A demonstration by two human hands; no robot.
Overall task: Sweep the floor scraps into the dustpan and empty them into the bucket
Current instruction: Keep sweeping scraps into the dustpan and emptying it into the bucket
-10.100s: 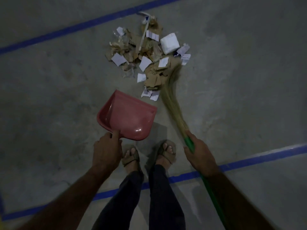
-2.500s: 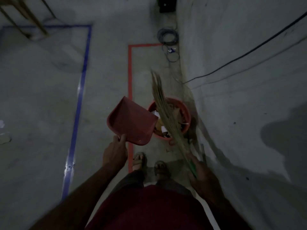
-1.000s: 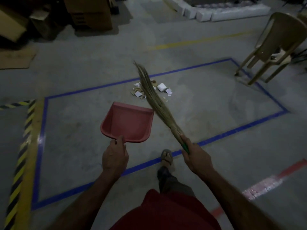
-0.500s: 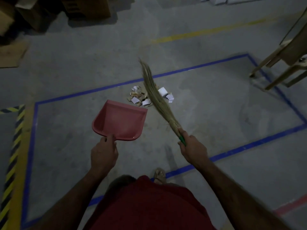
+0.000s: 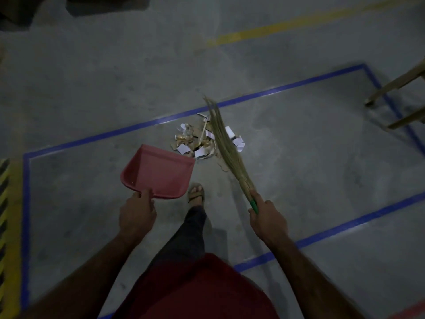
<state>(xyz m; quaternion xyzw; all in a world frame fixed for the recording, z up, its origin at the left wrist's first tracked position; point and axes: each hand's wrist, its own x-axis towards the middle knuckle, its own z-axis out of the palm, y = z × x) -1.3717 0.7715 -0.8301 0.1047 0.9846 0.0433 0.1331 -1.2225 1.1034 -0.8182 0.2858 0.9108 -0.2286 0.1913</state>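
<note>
A pile of paper and cardboard scraps (image 5: 202, 143) lies on the grey floor inside a blue taped rectangle. My left hand (image 5: 136, 214) grips the handle of a red dustpan (image 5: 158, 172), held off the floor just left of and nearer than the pile, with no scraps visible in it. My right hand (image 5: 268, 221) grips the green handle of a grass broom (image 5: 226, 148). Its bristles point away from me and cross over the right side of the pile. The bucket is out of view.
Blue tape lines (image 5: 326, 231) frame the floor patch. Chair legs (image 5: 395, 97) stand at the right edge. A yellow line (image 5: 299, 21) runs at the back, and yellow-black hazard tape (image 5: 5, 203) marks the left edge. My sandalled foot (image 5: 196, 193) is just behind the dustpan.
I have walked from the bucket back towards the scrap pile. The pile is now closer, and the dustpan and broom hang right beside it.
</note>
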